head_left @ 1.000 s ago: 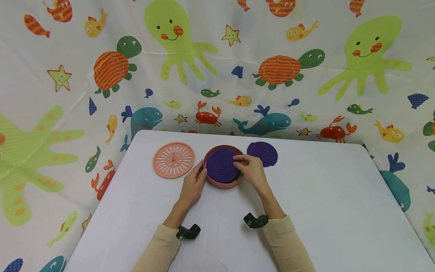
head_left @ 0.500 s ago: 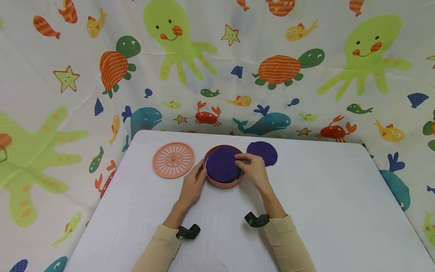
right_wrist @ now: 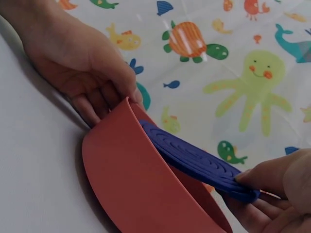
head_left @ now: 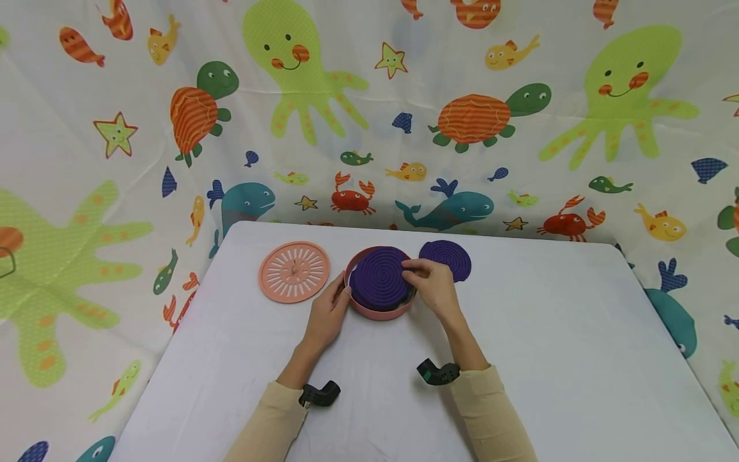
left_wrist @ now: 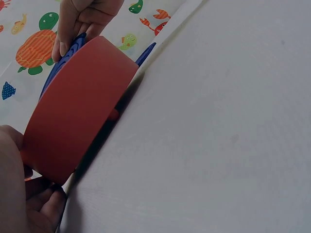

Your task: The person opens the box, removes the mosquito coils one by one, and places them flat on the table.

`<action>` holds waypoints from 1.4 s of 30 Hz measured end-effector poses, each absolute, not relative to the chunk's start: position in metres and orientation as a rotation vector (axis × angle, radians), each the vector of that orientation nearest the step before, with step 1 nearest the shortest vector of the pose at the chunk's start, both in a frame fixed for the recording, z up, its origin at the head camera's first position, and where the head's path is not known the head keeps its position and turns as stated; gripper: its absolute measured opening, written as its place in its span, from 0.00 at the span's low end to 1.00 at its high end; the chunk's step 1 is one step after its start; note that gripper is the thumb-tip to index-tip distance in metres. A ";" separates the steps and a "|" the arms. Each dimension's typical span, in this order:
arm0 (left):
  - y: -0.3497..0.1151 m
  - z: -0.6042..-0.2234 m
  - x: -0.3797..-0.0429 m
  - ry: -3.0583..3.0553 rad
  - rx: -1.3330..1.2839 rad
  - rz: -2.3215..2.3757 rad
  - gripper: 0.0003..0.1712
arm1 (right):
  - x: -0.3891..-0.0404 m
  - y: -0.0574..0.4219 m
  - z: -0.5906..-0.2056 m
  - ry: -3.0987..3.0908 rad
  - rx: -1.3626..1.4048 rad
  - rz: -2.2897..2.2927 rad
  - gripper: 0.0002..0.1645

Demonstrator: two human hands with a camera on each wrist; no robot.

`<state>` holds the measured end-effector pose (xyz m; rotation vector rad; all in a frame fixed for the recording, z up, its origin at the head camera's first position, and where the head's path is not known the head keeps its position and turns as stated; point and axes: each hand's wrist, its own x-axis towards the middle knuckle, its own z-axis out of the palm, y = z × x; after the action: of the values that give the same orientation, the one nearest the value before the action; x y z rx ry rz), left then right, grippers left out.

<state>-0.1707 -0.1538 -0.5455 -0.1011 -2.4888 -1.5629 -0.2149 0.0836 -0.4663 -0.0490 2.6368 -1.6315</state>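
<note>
A dark purple mosquito coil [head_left: 379, 277] lies tilted in the mouth of a round pink coil box [head_left: 379, 315]. My right hand [head_left: 434, 287] pinches the coil's right edge between thumb and fingers. That edge is raised above the rim in the right wrist view, while the coil's far edge [right_wrist: 148, 127] dips inside the box wall. On the left side, my left hand [head_left: 328, 312] grips the box, its thumb at the rim and its fingers low against the outside. The inside of the box is mostly hidden under the coil.
Left of the box lies a pink slotted lid [head_left: 294, 272] with a small raised piece in its centre. A second purple coil [head_left: 446, 260] lies flat behind my right hand. The white table [head_left: 554, 346] ends at a cloth printed with sea animals.
My right hand has shifted slightly right and away from me, and the coil's pinched edge has moved with it. The left hand and the box have stayed in place.
</note>
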 end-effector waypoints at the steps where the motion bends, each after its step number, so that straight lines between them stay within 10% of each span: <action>1: -0.154 -0.545 -0.171 -2.489 -0.100 -1.562 0.30 | -0.215 0.084 -0.466 2.634 -0.046 -1.636 0.12; 42: -0.152 -0.546 -0.170 -2.463 -0.122 -1.535 0.28 | -0.217 0.099 -0.458 2.603 -0.020 -1.745 0.12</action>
<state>-0.1701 -0.1521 -0.5456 -0.1220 -2.4633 -1.5348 -0.2169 0.0988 -0.4580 -0.0199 2.6025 -1.7447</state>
